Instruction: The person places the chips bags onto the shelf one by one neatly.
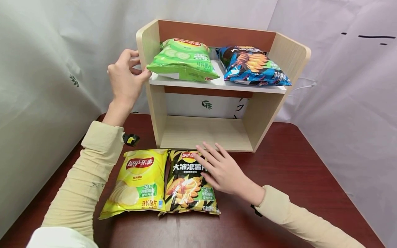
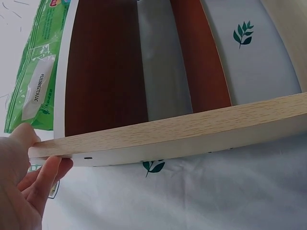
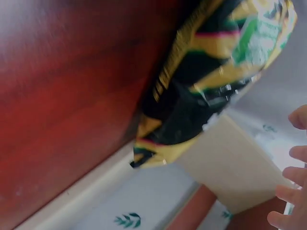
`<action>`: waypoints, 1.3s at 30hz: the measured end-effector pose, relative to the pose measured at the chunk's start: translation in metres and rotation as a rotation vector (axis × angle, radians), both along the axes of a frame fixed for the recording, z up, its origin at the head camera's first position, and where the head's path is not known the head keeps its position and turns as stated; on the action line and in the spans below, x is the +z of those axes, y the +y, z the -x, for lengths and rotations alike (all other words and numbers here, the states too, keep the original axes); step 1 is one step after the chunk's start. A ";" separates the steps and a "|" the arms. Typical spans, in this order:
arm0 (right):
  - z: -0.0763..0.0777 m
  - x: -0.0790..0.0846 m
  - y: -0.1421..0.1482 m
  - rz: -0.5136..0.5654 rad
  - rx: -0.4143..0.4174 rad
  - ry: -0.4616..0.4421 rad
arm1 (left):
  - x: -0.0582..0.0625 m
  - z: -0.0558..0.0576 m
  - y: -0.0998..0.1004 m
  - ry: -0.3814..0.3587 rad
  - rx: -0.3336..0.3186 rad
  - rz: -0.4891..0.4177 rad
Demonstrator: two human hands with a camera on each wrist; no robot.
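My left hand [image 1: 125, 77] pinches the left side panel of a light-wood shelf [image 1: 157, 117], its thumb at the front edge and its fingers on the outer face. In the left wrist view, that thumb lies just below a corner of the green chip bag [image 2: 41, 76], which sits on the upper board. Low over the table, my right hand [image 1: 224, 172] spreads its fingers above the right side of a black-and-yellow chip bag [image 1: 183, 189]. That bag lies flat, partly covered by the fingers. In the right wrist view the fingers [image 3: 297, 175] appear at the right edge, holding nothing.
A yellow chip bag [image 1: 136, 186] lies against the black one's left side. Beside the green bag on the upper board rests a blue chip bag [image 1: 254, 65]. The shelf stands on the dark red table [image 1: 297, 172], with white cloth [image 1: 347, 86] hanging around it.
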State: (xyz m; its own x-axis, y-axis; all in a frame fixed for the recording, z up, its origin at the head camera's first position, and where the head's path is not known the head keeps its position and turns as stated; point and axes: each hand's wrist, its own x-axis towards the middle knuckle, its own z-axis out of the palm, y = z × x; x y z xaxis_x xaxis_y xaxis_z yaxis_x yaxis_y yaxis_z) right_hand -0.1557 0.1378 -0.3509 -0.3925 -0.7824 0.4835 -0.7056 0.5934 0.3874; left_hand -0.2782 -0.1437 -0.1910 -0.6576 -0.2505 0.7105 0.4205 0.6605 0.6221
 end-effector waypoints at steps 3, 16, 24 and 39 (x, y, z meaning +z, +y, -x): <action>-0.005 -0.009 -0.002 -0.008 0.022 -0.021 | 0.000 0.000 0.000 0.000 0.006 -0.002; -0.022 -0.036 -0.010 -0.095 0.186 -0.093 | 0.000 0.001 -0.001 0.014 0.016 -0.002; -0.030 -0.046 -0.007 -0.141 0.190 -0.116 | -0.001 0.000 -0.001 0.004 0.016 -0.001; -0.034 -0.049 -0.008 -0.216 0.111 -0.225 | -0.001 0.002 0.000 0.006 0.007 -0.011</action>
